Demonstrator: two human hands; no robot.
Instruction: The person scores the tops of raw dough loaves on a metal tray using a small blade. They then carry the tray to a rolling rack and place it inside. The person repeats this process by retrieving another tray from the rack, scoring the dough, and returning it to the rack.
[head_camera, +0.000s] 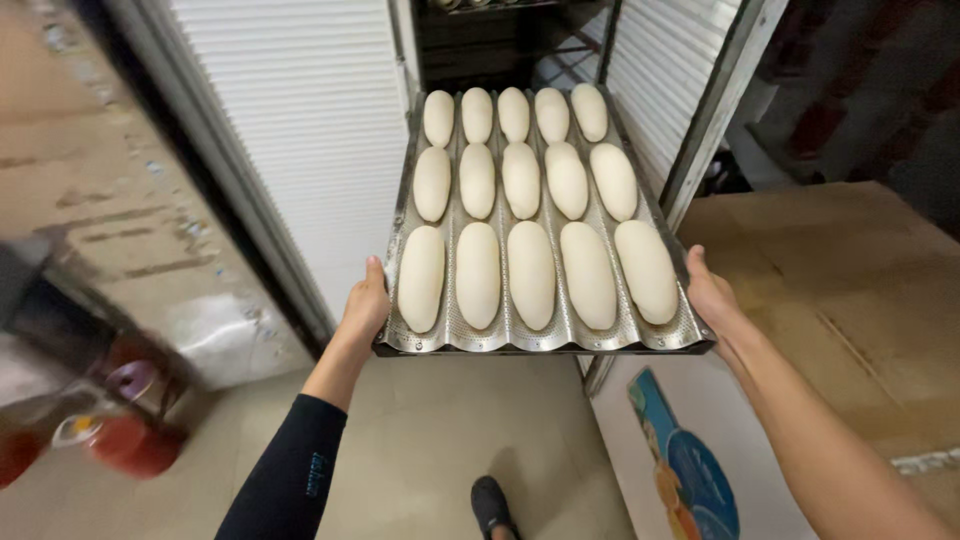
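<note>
Left hand (366, 300) clamped on the near left corner of the tray (545, 338), thumb lying up the side rail; right hand (708, 292) clamped likewise on the near right corner, fingers hidden under the rim. Tray held level in mid-air, far end just inside the open cabinet (300, 130) between two white ribbed walls, near end out over the floor (430, 450). Fifteen pale loaves (531, 274) resting in five channels, three rows deep, apart from one another and from the side rails. Best carried flat and slow here: any tilt likely to roll soft dough against a neighbour or along its groove. Worth keeping both wrists at one height, elbows close, pressure equal on both corners so the far end neither dips nor swings toward the right door edge (700, 130), which looks close. Thumbs better kept on the rail, clear of the outer loaves; left thumb just beside the nearest one already. Far edge probably needs squaring with the opening, not angled. Shoe (492, 505) below the tray, cardboard (850, 290) to the right, red and blurred items (130, 440) low on the left: footing worth minding, since none of it visible past the tray while looking at the dough.
</note>
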